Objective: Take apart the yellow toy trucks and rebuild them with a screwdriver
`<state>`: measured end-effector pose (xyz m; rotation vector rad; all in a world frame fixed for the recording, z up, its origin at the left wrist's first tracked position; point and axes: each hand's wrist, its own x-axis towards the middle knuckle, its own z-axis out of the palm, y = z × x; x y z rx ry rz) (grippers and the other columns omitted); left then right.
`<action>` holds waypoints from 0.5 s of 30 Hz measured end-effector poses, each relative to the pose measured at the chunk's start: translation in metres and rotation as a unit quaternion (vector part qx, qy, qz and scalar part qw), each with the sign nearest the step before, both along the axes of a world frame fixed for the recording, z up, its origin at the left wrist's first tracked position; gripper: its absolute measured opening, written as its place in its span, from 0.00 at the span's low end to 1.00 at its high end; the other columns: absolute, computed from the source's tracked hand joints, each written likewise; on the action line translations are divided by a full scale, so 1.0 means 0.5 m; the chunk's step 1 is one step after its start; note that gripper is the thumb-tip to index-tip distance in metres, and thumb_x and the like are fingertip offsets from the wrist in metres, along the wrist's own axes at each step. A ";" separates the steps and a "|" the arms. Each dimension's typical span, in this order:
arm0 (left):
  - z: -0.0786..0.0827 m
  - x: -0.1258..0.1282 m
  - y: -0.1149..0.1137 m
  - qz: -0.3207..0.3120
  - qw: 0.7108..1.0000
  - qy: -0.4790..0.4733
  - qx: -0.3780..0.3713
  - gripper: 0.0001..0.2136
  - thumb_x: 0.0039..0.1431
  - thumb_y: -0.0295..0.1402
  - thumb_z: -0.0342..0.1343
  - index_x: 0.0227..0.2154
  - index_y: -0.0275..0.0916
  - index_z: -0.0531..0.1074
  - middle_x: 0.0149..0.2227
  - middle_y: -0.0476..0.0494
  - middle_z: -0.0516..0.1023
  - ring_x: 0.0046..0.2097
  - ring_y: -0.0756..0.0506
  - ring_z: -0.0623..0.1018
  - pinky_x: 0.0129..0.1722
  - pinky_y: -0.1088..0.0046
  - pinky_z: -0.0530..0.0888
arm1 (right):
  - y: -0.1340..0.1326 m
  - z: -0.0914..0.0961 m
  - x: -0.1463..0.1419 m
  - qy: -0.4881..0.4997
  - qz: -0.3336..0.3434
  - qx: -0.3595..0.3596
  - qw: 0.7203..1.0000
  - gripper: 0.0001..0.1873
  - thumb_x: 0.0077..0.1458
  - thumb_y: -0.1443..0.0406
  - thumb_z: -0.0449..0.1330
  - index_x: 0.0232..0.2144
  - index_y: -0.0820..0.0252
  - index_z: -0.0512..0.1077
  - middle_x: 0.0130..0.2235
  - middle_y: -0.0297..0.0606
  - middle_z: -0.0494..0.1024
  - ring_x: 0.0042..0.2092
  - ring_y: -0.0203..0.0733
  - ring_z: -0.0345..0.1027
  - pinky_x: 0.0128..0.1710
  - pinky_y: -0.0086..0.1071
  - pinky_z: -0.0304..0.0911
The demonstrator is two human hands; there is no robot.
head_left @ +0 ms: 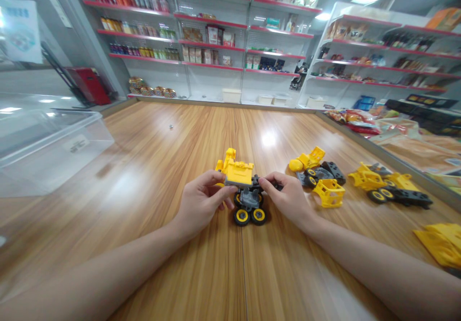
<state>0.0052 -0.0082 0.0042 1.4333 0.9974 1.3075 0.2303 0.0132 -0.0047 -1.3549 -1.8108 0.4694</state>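
In the middle of the table, my left hand (201, 198) pinches a yellow toy truck body part (239, 173) with a grey lower edge between thumb and fingers. Under and in front of it is a dark grey wheeled chassis (249, 198) with black tyres and yellow hubs. My right hand (288, 197) closes thumb and fingertips on a black toy part (256, 183) beside the yellow body. Whether this black part is joined to the chassis I cannot tell. Another yellow piece (229, 157) shows just behind the held body, partly hidden by it and by my left hand.
On the right lie a yellow cab (329, 194), a yellow drum piece (306, 159) with black wheeled parts, more truck parts (391, 186) and yellow pieces (441, 242). A clear plastic bin (54, 143) stands left. A small shiny object (171, 126) lies farther back, before stocked shelves (212, 64).
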 end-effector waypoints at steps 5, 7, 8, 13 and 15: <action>0.000 0.000 0.001 -0.001 1.000 -0.001 0.000 0.10 0.55 0.35 0.64 0.34 0.36 0.71 0.26 0.48 0.80 0.22 0.49 0.79 0.20 0.77 0.72 | -0.012 0.009 -0.003 0.004 0.026 0.030 0.999 0.09 0.59 0.62 0.59 0.38 0.60 0.77 0.33 0.38 0.82 0.34 0.41 0.75 0.35 0.32 0.68; 0.001 0.000 0.001 0.000 1.000 -0.002 -0.001 0.10 0.55 0.35 0.64 0.34 0.36 0.71 0.25 0.48 0.80 0.22 0.49 0.79 0.19 0.77 0.72 | -0.015 0.012 -0.004 -0.008 0.041 0.033 0.999 0.09 0.57 0.66 0.58 0.39 0.59 0.77 0.35 0.37 0.82 0.35 0.42 0.76 0.36 0.32 0.69; 0.001 0.000 0.001 -0.001 1.000 -0.001 -0.001 0.10 0.54 0.35 0.64 0.33 0.36 0.70 0.25 0.48 0.80 0.22 0.49 0.79 0.19 0.78 0.72 | -0.015 0.013 -0.005 -0.014 0.048 0.032 0.998 0.10 0.56 0.68 0.58 0.39 0.59 0.78 0.36 0.37 0.83 0.36 0.42 0.76 0.37 0.33 0.69; 0.001 0.000 0.000 -0.002 1.000 -0.002 0.000 0.10 0.55 0.35 0.64 0.34 0.36 0.70 0.24 0.49 0.79 0.22 0.49 0.79 0.19 0.78 0.72 | -0.016 0.012 -0.005 -0.014 0.073 0.031 0.997 0.15 0.53 0.71 0.57 0.41 0.58 0.79 0.41 0.38 0.83 0.41 0.44 0.78 0.43 0.35 0.72; 0.001 0.001 0.000 -0.003 1.000 -0.004 0.001 0.10 0.55 0.35 0.64 0.33 0.36 0.70 0.24 0.49 0.79 0.22 0.49 0.79 0.19 0.78 0.72 | -0.015 0.010 -0.005 -0.015 0.074 0.029 0.997 0.16 0.53 0.72 0.57 0.41 0.58 0.79 0.41 0.38 0.83 0.42 0.44 0.78 0.43 0.36 0.72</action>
